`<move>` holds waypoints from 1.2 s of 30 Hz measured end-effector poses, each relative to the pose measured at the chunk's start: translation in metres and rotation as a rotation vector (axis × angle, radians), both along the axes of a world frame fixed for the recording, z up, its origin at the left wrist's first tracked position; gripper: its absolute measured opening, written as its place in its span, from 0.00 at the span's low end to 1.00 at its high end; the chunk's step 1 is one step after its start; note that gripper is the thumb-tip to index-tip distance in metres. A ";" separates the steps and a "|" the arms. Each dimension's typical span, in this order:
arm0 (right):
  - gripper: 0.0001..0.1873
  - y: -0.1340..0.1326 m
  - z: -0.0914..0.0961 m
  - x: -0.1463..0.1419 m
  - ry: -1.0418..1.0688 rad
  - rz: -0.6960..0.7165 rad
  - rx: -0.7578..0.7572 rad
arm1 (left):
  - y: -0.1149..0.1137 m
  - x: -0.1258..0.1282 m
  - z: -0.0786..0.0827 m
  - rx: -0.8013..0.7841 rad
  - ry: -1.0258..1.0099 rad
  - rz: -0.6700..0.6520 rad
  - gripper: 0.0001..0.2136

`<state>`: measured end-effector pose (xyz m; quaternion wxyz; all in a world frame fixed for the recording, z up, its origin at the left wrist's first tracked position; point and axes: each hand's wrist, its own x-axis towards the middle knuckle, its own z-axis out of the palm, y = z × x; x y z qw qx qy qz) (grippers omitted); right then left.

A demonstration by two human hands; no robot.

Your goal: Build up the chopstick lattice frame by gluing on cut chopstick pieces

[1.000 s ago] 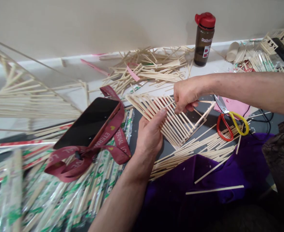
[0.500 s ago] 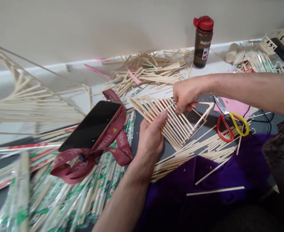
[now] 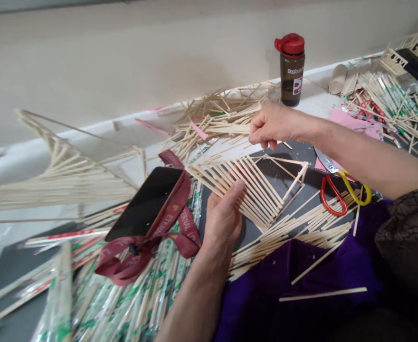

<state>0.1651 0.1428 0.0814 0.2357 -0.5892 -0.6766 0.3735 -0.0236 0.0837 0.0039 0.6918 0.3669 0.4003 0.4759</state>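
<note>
My left hand is closed around the left part of a slatted frame of wooden sticks, thumb on top of the slats. Rows of parallel sticks fill most of this frame, and its right end is an open triangle. Above its far edge is my right hand, fingers curled together and apart from the frame; whether anything is between the fingertips I cannot make out. A heap of loose sticks lies just behind that hand. More cut sticks are spread in front of the frame, beside a purple cloth.
Scissors with red and yellow handles lie below my right forearm. A phone with a red lanyard rests on wrapped chopsticks. A bottle stands by the wall. At left is a larger stick structure.
My right hand has lifted off the slats and moved up and away toward the stick heap. My left hand keeps its grip on the frame. The camera view has shifted slightly.
</note>
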 end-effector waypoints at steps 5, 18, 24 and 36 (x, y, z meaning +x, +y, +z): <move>0.06 0.005 -0.036 0.004 0.091 0.037 0.070 | -0.001 -0.001 0.001 -0.007 0.036 0.006 0.15; 0.11 0.005 -0.073 -0.001 0.336 0.179 0.115 | 0.000 -0.004 -0.004 0.022 0.029 0.001 0.21; 0.11 0.008 -0.075 -0.002 0.353 0.138 0.075 | 0.000 -0.003 -0.003 0.038 0.025 -0.030 0.17; 0.07 0.008 -0.075 -0.007 0.419 0.100 0.037 | 0.000 -0.002 -0.002 0.027 0.053 -0.024 0.17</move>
